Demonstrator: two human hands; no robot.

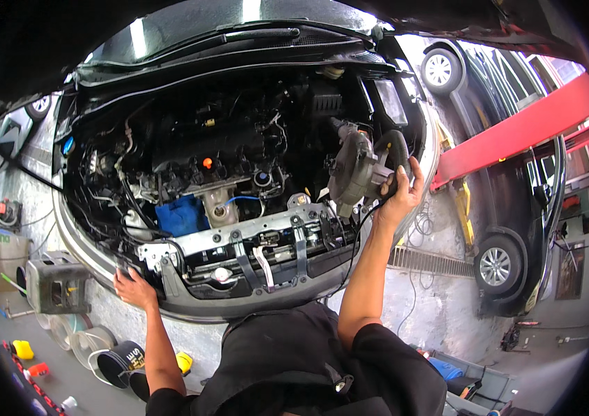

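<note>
In front of me stands a car with its hood raised and its engine bay (218, 159) exposed. My right hand (400, 196) is closed on a dark grey plastic housing (352, 170), which looks like an air-intake part, with a curved black hose (395, 149) on its right side. It is held tilted over the right front of the bay. My left hand (135, 288) lies on the car's front left edge, near the headlight corner, its fingers stretched out and holding nothing. A blue cloth (182, 215) sits between the engine and the silver radiator support (253, 229).
A red lift arm (516, 128) slants in at the right, by a dark car (513, 208) and a yellow stand (464, 215). At lower left are buckets (93, 343) and a grey container (58, 284). A grey crate (492, 388) stands at lower right.
</note>
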